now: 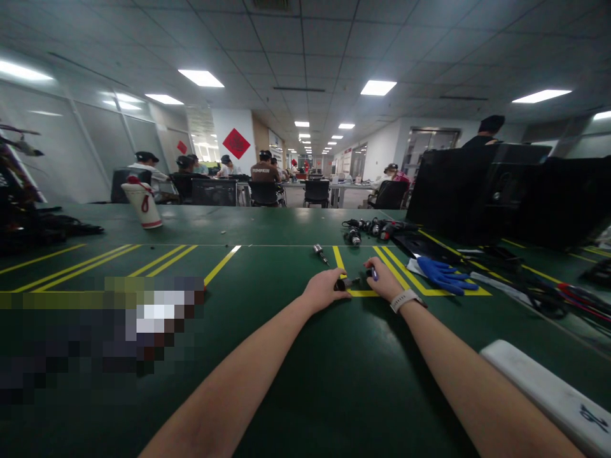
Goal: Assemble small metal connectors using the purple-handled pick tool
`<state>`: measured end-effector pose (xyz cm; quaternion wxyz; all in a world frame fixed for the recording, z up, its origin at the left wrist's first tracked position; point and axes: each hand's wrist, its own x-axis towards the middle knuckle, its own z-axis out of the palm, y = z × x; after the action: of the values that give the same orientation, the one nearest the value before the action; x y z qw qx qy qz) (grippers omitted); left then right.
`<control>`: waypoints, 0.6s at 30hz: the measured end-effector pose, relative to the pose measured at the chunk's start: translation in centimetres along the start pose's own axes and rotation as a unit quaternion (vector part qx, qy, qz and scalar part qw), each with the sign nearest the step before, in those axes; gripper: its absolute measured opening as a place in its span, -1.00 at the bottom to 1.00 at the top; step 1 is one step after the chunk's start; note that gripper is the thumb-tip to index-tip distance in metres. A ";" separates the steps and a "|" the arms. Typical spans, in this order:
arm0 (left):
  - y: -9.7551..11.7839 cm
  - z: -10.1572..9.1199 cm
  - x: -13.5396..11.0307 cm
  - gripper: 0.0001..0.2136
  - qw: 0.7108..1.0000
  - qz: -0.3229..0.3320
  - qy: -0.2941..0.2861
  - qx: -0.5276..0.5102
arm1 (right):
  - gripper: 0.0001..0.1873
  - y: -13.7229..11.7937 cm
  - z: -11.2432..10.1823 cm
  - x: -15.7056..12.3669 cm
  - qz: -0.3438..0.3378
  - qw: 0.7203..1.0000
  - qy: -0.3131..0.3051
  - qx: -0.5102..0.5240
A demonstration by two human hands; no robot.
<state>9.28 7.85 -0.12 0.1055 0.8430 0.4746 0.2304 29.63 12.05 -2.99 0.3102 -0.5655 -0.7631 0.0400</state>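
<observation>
Dark metal, likely stiff and light, the small part (342, 284) is lying on the counter (286, 356) at a yellow line (359, 293), best pinched by its ends, left hand (326, 289) curling over one, right hand (383, 281) pinching a blue-tipped piece (373, 274).

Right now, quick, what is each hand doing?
Left hand: closed on a small dark part.
Right hand: closed on a blue-tipped tool.

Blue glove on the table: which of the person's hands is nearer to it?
Right. The right hand lies just left of the blue glove, not touching it. The left hand is farther left, beyond the right hand.
</observation>
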 end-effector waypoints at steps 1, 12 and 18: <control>0.1 0.1 0.0 -0.52 1.000 0.001 -0.003 -0.005 | -0.71 0.0 0.0 0.0 -0.003 1.000 0.004 0.004; 1.0 1.6 1.7 -0.52 0.999 -0.017 0.003 -0.037 | -0.84 -2.6 -0.4 -0.4 -0.089 0.996 0.027 -0.016; -2.8 -0.1 4.3 -0.71 0.986 -0.129 0.082 -0.062 | -0.78 -3.3 -0.6 -0.5 -0.096 0.993 0.009 -0.061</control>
<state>9.05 12.92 0.08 0.1470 0.7449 0.5709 0.3126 27.29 10.28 -1.36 0.2850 -0.5074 -0.8121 -0.0418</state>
